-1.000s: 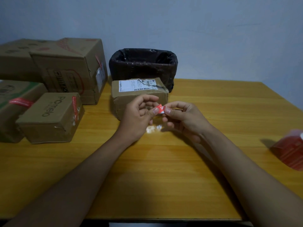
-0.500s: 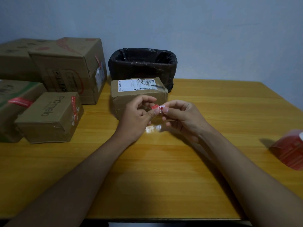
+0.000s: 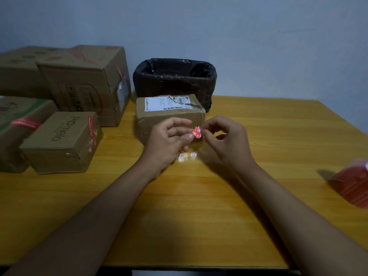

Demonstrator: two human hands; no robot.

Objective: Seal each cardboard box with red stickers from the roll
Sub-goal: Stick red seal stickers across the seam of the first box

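Both the left hand [image 3: 169,140] and right hand [image 3: 225,139] pinch the small red sticker [image 3: 197,133], just in front of the unsealed box [image 3: 171,112].

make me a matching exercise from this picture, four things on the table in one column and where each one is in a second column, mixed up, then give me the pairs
Things
1. red sticker
2. sticker roll
3. black-lined bin
4. Pomelo box

Places
A. against the wall, behind the labelled box
B. right edge of the table
C. pinched between left hand and right hand
D. left side, red sticker already on it

Pairs: 1-C, 2-B, 3-A, 4-D
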